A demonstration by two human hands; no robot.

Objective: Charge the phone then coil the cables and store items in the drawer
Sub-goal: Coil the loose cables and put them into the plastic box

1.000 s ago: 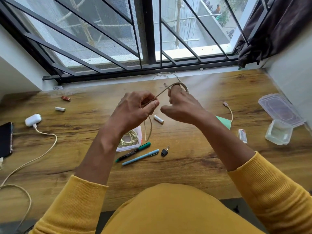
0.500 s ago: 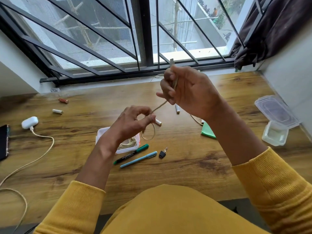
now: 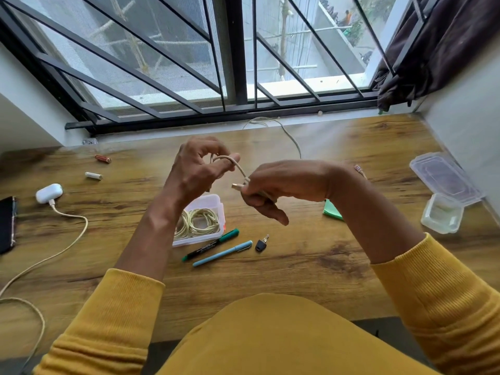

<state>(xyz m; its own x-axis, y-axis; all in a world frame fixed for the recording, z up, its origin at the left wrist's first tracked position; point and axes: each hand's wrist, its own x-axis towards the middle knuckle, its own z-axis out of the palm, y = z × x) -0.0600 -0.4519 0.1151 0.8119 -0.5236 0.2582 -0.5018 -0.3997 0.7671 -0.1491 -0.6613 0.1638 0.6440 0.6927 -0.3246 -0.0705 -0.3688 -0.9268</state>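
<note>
Above the wooden desk, my left hand holds a small loop of beige cable wrapped over its fingers. My right hand pinches the same cable near its USB plug. The cable's far part trails back toward the window sill. A clear plastic box under my left wrist holds coiled cream cables. At the far left edge lies the dark phone. A white earbud case next to it has a cream charging cable plugged in.
A green marker, a blue pen and a small black key lie in front of the box. Two batteries sit at the back left. A green note peeks below my right wrist. An open clear container and lid stand right.
My right hand came down from high near the window to level with my left hand, bringing the plug end with it. My left hand rose and turned, with the loop around its fingers.
</note>
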